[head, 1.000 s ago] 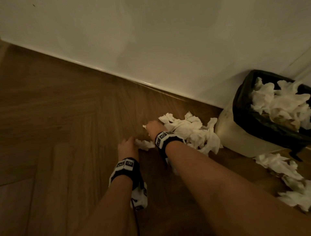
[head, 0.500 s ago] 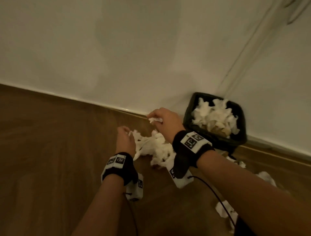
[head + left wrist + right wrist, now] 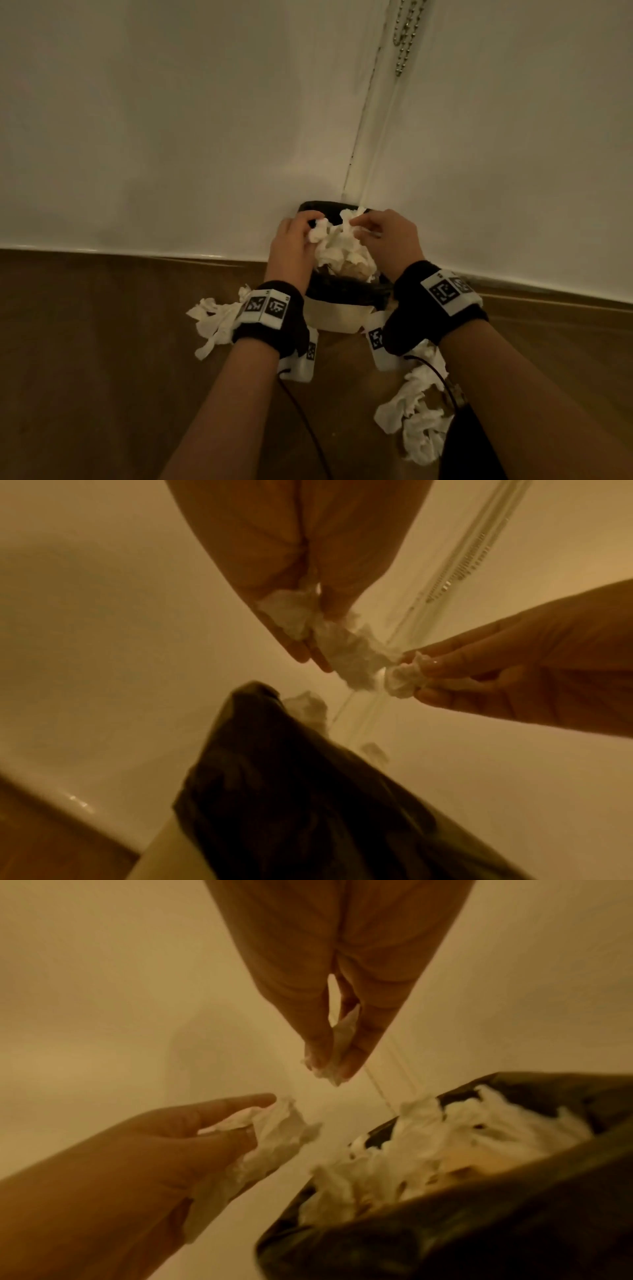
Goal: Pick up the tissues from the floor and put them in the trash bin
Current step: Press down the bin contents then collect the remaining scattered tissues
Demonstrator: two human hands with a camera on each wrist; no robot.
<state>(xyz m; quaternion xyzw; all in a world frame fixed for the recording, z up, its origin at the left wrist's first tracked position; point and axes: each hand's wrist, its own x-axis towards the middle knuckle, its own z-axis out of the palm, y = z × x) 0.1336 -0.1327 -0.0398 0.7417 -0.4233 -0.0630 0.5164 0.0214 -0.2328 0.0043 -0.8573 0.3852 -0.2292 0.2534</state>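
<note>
Both hands have come up from the floor and now hang over the trash bin (image 3: 346, 294).

Head view: left hand (image 3: 291, 240) holds a tissue wad (image 3: 320, 233); right hand (image 3: 387, 236) pinches a tissue strip (image 3: 347, 219). More tissues (image 3: 215, 322) lie on the wooden floor (image 3: 102, 342) by a white wall (image 3: 171, 120).

Left wrist view: fingers (image 3: 298, 645) curl round the wad.

Right wrist view: fingertips (image 3: 352, 1056) pinch the strip above the full bin.

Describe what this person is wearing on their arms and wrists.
Both forearms are bare, with no sleeves. The left wrist and the right wrist each carry a black wristband bearing white tags printed with black square-code markers. A small white camera box hangs beneath each band, and a thin dark cable trails from the left one.
</note>
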